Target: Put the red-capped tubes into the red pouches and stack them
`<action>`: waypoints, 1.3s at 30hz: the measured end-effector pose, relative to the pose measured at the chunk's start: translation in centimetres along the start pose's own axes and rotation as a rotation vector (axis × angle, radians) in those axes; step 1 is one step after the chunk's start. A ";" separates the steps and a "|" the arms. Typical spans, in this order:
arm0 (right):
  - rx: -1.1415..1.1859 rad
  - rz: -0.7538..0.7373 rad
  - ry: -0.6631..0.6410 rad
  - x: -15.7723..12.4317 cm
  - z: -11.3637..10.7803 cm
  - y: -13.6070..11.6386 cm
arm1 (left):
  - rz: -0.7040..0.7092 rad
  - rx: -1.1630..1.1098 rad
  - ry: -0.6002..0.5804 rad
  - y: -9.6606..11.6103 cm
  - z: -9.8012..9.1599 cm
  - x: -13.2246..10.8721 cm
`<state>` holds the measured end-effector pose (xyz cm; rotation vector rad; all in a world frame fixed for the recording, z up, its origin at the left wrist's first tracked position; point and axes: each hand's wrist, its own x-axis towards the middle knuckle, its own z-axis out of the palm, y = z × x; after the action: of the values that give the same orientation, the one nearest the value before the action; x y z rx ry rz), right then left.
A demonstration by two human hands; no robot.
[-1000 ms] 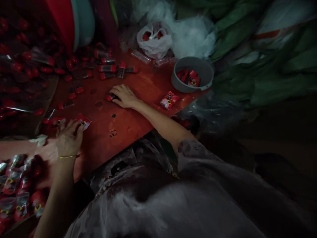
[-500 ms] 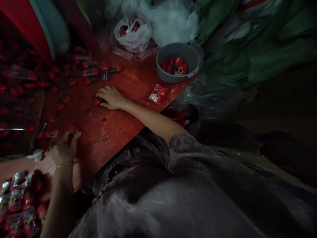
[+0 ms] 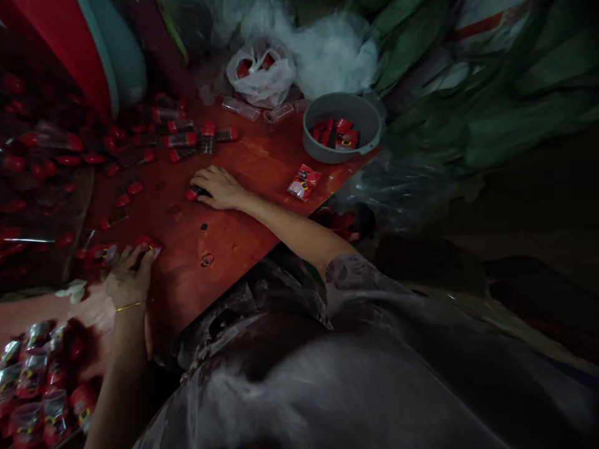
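My right hand (image 3: 219,188) is curled, palm down, over a small clear container with a red cap (image 3: 191,194) on the orange table (image 3: 238,237). Only the container's capped end shows past my fingers. My left hand (image 3: 127,277), with a thin bracelet at the wrist, has its thumb and fingers closed on the edge of a red printed packet (image 3: 150,245) lying on the table. Just beyond those fingers is another printed packet (image 3: 100,254). Farther right, a red packet (image 3: 304,182) lies flat near the table edge.
A grey basin (image 3: 344,156) holds several red packets. Several red-capped containers (image 3: 180,140) are heaped at the far left. Filled clear cups (image 3: 32,374) stand at lower left. A white plastic bag (image 3: 264,87) and empty clear tubes (image 3: 241,108) sit at the back.
The whole view has shifted a little, so things appear slightly farther right and lower. Both hands keep nearly the same places, with small finger movement in the left one.
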<state>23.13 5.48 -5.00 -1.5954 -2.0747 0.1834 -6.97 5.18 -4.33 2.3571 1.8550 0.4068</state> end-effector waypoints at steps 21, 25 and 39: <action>0.979 0.223 0.004 -1.1 0.9 -13.9 | -0.026 -0.320 0.404 4.5 -2.9 -2.0; 1.075 0.330 0.118 -0.8 3.0 -15.0 | -0.220 -0.758 0.331 5.3 -2.6 -2.8; 0.698 0.299 0.237 -2.2 3.4 -15.1 | -0.436 -1.239 0.181 6.5 -1.3 -3.2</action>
<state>8.89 -0.39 -2.47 -1.3791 -1.3623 0.7011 -1.88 0.42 -1.86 1.0905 1.3914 1.2540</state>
